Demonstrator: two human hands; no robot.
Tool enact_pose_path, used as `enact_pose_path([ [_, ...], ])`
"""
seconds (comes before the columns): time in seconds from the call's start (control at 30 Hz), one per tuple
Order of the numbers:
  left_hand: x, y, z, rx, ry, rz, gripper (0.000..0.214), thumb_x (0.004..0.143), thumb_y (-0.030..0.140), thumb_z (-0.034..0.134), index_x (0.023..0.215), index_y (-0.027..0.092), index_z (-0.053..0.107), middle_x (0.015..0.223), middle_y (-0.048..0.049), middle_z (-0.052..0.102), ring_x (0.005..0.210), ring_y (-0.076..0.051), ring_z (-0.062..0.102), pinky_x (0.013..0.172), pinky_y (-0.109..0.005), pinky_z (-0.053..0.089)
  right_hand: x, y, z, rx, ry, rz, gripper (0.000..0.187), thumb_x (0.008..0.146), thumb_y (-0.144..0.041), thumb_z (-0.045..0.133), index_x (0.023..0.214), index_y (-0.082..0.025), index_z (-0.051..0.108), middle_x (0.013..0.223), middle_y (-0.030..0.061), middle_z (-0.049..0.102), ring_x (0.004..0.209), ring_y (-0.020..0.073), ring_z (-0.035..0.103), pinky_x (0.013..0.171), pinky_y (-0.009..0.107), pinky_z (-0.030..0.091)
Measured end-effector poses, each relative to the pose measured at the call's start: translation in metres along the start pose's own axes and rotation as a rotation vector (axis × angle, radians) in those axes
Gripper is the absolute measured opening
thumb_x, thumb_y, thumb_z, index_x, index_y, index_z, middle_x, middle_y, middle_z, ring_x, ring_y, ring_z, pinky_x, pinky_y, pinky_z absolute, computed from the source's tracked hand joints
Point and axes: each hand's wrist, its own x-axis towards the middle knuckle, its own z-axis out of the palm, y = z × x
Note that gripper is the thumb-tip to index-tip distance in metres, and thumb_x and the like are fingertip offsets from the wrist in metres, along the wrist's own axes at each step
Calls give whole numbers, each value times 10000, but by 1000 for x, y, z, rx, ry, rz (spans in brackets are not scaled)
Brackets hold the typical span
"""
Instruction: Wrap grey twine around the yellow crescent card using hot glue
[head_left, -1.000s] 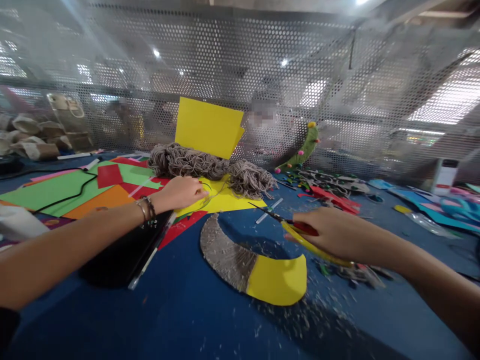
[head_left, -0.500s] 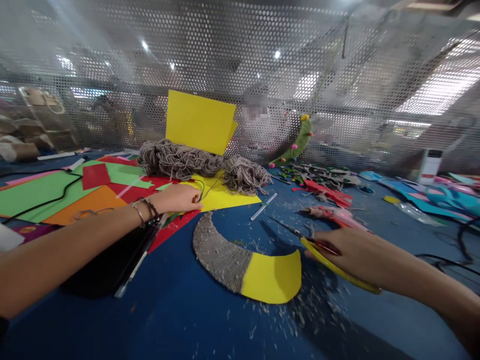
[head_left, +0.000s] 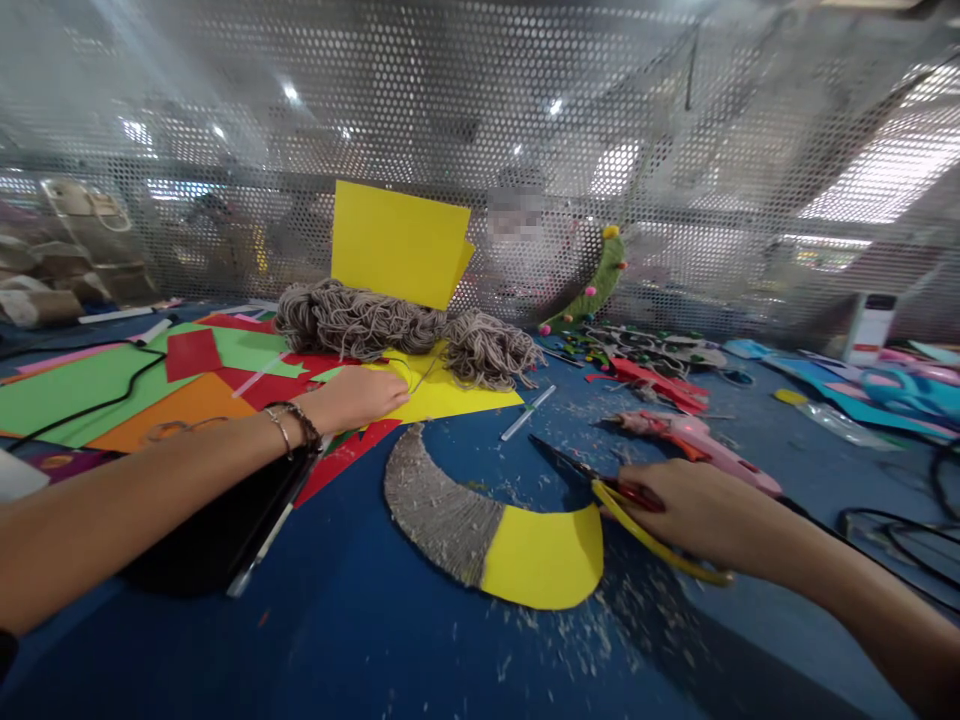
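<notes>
left hand (head_left: 358,397) pinching thin strand (head_left: 406,371) on yellow sheet (head_left: 459,399); right hand (head_left: 705,515) gripping scissors (head_left: 600,486) beside yarn-wrapped crescent (head_left: 450,515).

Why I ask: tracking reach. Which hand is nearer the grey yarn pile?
Left. The left hand rests on the yellow sheet just in front of the yarn pile; the right hand, holding scissors, is far off to its right, nearer the person.
</notes>
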Motion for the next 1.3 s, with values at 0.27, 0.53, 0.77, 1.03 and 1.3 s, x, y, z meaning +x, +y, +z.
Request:
enact_pose_path([
  [0.27,-5,13,-23,45,171,73,236,912,316,510,1050,130,557,979,-55,600,810,-161,601,710,-341,519,-13,15,-24,-21,-181,59,290,820,-357,409,617,-241,581,721,111,664,615,237,600,568,387,405],
  [0.53,-18,56,-50,-3,262,195,346,953,385,355,835,168,597,802,-29,623,767,-162,577,650,-261,413,18,-67,-56,128,220,-519,432,868,-382,405,1261,-211,459,1258,102,532,1120,271,505,902,446,419],
  [0.77,8,17,-20,-22,117,-59,267,905,350,517,1048,129,560,980,-57,601,815,-166,602,713,-348,519,56,-81,-37,56,86,-556,326,855,-220,473,1160,-122,529,1190,144,552,1073,244,527,892,391,429],
  [1.03,31,44,-3,11,182,39,291,900,323,527,1135,151,530,1154,-89,546,987,-217,565,831,-423,488,72,-72,-31,63,112,-539,246,851,-188,465,1056,-142,594,1094,107,626,969,198,577,842,329,435],
  [1.3,49,49,5,-17,68,119,281,901,303,530,1133,144,530,1124,-82,561,948,-207,582,798,-404,507,77,-74,-38,4,251,-330,325,834,-266,463,1121,-145,556,1122,130,609,1025,257,565,831,370,428],
])
